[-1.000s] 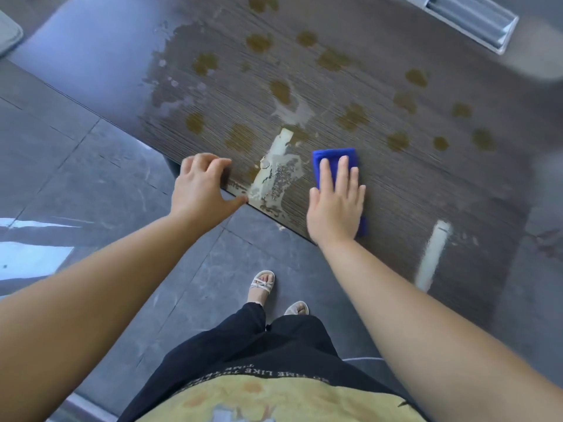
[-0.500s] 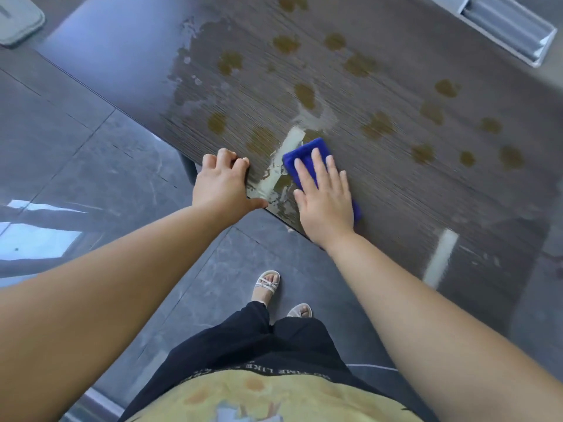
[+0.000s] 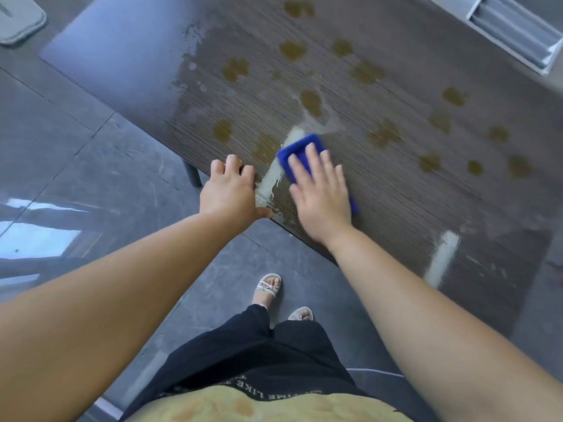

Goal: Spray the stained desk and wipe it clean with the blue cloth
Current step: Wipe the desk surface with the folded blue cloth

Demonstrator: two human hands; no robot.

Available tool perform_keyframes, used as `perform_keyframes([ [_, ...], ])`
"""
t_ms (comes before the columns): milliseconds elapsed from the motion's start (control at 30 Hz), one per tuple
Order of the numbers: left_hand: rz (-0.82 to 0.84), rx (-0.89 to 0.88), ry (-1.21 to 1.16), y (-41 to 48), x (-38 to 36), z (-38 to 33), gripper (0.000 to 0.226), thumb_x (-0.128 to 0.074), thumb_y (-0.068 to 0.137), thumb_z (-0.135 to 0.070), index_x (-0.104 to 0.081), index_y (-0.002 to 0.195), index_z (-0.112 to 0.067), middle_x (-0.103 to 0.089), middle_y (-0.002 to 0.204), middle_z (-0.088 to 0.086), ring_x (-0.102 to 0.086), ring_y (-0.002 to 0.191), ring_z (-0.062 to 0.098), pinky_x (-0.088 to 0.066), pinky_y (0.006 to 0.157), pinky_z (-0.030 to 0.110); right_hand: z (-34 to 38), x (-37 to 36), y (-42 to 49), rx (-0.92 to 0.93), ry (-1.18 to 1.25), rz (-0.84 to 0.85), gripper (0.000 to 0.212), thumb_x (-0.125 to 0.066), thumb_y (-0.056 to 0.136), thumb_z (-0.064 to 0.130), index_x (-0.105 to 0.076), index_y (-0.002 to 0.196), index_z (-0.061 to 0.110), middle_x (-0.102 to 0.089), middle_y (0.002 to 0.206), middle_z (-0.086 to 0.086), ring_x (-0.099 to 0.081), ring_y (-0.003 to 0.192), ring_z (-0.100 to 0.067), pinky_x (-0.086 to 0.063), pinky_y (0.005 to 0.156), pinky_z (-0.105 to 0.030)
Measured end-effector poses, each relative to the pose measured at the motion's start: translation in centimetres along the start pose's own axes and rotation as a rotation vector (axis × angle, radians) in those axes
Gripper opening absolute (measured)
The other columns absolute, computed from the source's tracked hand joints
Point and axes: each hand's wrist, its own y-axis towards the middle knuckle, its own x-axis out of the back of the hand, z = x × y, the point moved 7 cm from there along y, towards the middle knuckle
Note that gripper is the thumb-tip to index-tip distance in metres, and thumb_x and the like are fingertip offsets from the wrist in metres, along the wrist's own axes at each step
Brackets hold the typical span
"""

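Wiping is under way: the right hand [image 3: 320,196], fingers straight and flat, presses the blue cloth [image 3: 300,147] down just above centre frame, gripping nothing. The left hand [image 3: 231,190] braces just left of it, fingers bent over the near edge of the desk [image 3: 396,214]. A pale wet smear [image 3: 271,178] lies between the hands. Plenty of brown stains [image 3: 310,102] dot the upper half, so the next move looks like firm strokes up and right. The dark woodgrain top is wet in patches; glossy grey floor tiles [image 3: 76,153] at left, a white tray [image 3: 515,32] upper right.
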Motion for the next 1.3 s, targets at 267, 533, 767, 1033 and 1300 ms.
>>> perform_keyframes([
  [267, 0.025, -0.020, 0.023, 0.2, 0.3, -0.1, 0.085, -0.062, 0.072, -0.064, -0.037, 0.136, -0.013, -0.032, 0.132, 0.009, -0.029, 0.121, 0.030, -0.039, 0.096, 0.036, -4.5, 1.2, 0.3, -0.036, -0.035, -0.023, 0.049, -0.030, 0.100, 0.033, -0.026, 0.148, 0.026, -0.015, 0.158, -0.005, -0.012, 0.144, -0.029, -0.010, 0.115, -0.046],
  [533, 0.008, -0.030, 0.036, 0.1, 0.3, -0.2, 0.084, -0.063, 0.074, -0.063, -0.037, 0.136, -0.013, -0.033, 0.132, 0.009, -0.029, 0.121, 0.030, -0.037, 0.098, 0.035, 0.6, -0.7, -3.1, 0.202, -0.041, -0.013, 0.048, -0.033, 0.096, 0.033, -0.040, 0.142, 0.020, -0.032, 0.151, -0.011, -0.028, 0.139, -0.033, -0.019, 0.112, -0.048],
  [767, 0.017, -0.025, 0.006, 0.2, 0.3, 0.1, 0.085, -0.065, 0.072, -0.063, -0.038, 0.135, -0.013, -0.031, 0.134, 0.008, -0.028, 0.123, 0.031, -0.042, 0.093, 0.037, -7.2, 1.4, -3.0, -0.151, -0.059, -0.051, 0.050, -0.028, 0.099, 0.033, -0.025, 0.148, 0.023, -0.016, 0.157, -0.008, -0.014, 0.144, -0.030, -0.012, 0.115, -0.047],
  [1033, -0.013, -0.014, 0.007, 0.0, 0.5, 0.2, 0.087, -0.068, 0.070, -0.063, -0.037, 0.137, -0.016, -0.032, 0.134, 0.007, -0.028, 0.123, 0.030, -0.043, 0.092, 0.039, -0.3, -1.2, -6.9, 0.379, -0.080, 0.030, 0.047, -0.036, 0.094, 0.034, -0.040, 0.140, 0.024, -0.035, 0.150, -0.009, -0.029, 0.138, -0.030, -0.018, 0.112, -0.046],
  [1300, -0.003, -0.015, 0.042, 0.0, 0.4, 0.1, 0.090, -0.065, 0.069, -0.066, -0.036, 0.138, -0.015, -0.032, 0.133, 0.009, -0.029, 0.123, 0.031, -0.042, 0.095, 0.042, -6.5, 0.8, -4.8, -0.179, -0.048, -0.032, 0.052, -0.032, 0.100, 0.034, -0.020, 0.149, 0.023, -0.011, 0.158, -0.009, -0.010, 0.144, -0.032, -0.008, 0.115, -0.048],
])
